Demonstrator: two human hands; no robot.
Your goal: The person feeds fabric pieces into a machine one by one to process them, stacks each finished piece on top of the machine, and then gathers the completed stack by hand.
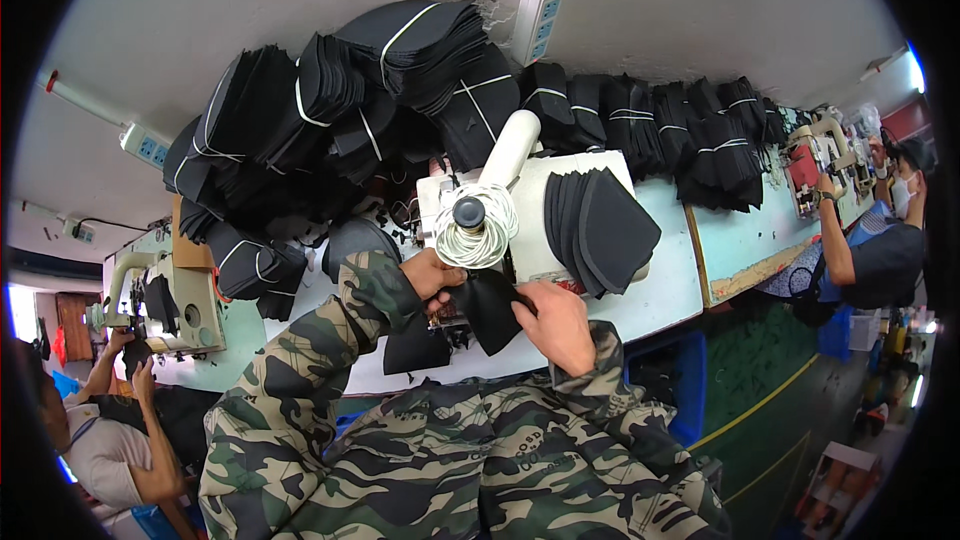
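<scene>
Under the head of a cream sewing machine [515, 145] lies a curved black piece of sheet material [488, 312]. My right hand [560, 325] pinches its right edge between thumb and fingers. At its left edge, close to the machine head, the curled fingers of my left hand [430, 278] grip it; their tips are partly hidden. A second black piece [417, 347] hangs at the table's front edge, below my left hand. White elastic bands [490, 235] are looped in a coil around a black knob on the machine head. The needle area is hidden.
A fanned stack of black pieces [605, 230] rests right of the machine head. Tied black bundles [425, 50] pile high along the wall. A blue bin [690, 385] stands below the table at right. Co-workers sit at machines left [120, 440] and right [880, 260].
</scene>
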